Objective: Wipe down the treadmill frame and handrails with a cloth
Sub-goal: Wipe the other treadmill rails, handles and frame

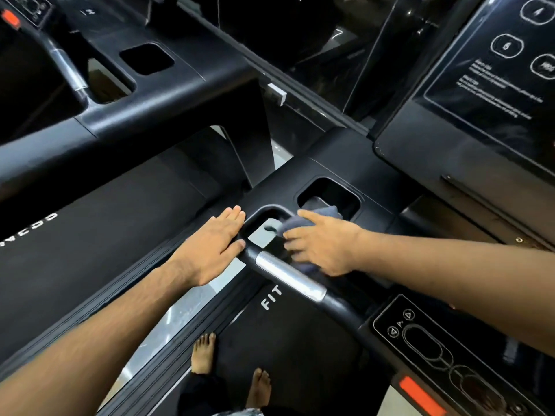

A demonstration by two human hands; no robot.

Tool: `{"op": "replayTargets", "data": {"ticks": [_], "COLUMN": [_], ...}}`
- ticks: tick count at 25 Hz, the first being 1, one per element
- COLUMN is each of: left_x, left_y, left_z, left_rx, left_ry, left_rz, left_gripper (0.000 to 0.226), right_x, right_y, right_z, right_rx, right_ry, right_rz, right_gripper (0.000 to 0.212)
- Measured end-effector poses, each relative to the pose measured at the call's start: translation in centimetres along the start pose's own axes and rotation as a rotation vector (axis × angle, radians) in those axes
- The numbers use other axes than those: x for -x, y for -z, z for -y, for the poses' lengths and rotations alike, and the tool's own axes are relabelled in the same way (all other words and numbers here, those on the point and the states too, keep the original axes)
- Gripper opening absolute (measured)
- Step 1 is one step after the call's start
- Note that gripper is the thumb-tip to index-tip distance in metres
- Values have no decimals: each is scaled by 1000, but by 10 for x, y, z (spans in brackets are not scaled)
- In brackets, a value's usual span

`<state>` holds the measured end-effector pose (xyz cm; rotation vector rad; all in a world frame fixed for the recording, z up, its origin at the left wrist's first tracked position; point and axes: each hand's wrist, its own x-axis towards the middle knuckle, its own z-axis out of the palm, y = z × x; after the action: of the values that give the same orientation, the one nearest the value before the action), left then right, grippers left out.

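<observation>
Grey-blue cloth point(303, 224) lies bunched at the inner bend of the black handrail point(339, 301), just above its silver sensor sleeve point(290, 277) and beside the square cup pocket point(329, 195) of the console tray; the right hand point(324, 246) covers it, and its grip is closed on the cloth, with the fingers bent over the folds and pressing them to the plastic, though they are a little blurred; the left hand point(210, 249) lies flat on the outer side of the same bend, its grip released and holding nothing, as I judge only to steady the body. The wiping seems to be in the middle of this corner; no mark shows which parts are already clean, so I cannot tell how much is done; by my judgement the long part of the handrail, the side rails beside the belt point(300, 340) and the far side of the frame are left. A second treadmill point(156, 94) stands near on the left.
</observation>
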<state>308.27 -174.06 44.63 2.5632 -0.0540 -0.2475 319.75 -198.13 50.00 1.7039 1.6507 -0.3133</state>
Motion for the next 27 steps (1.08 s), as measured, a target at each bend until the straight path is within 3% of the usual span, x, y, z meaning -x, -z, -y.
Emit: {"op": "replayTargets", "data": {"ticks": [3,7,10,11,14,15,17,19,22,25,27], "left_x": [3,4,4,5,7,7,8,11,16,26,31], "left_y": [-1,-5,-5,-6,-7,-7,-5,-4,-3,0,3], "left_z": [-2,-4,-6,-6,-5,-4,-5,-8,-8,-6,-3], "left_rx": [3,-28,-22,-17,-28,-38,-46,-39,-49,-47,-56], "left_ry": [-9,-25,-13,-8,-11,-11,-4,9,8,5,-7], "left_rz": [-17,-30,-38,-46,-36,-28,-5,-3,14,13,34], "left_gripper": [59,59,59,59,59,59,59,58,57,57,57], "right_x": [26,28,45,45,32,33,38,40,47,51,38], "right_y": [-13,-13,-8,-6,-6,-3,5,19,28,27,38], "right_z": [13,12,25,25,13,13,24,30,23,22,25], "right_rx": [29,-62,16,17,-36,-45,-17,-16,-177,-417,-526], "right_ry": [111,-9,48,50,20,18,28,36,-11,-239,-404], "right_rz": [214,9,330,355,92,138,413,528,404,5,-108], "right_gripper": [40,40,38,39,45,43,37,34,32,14,15]}}
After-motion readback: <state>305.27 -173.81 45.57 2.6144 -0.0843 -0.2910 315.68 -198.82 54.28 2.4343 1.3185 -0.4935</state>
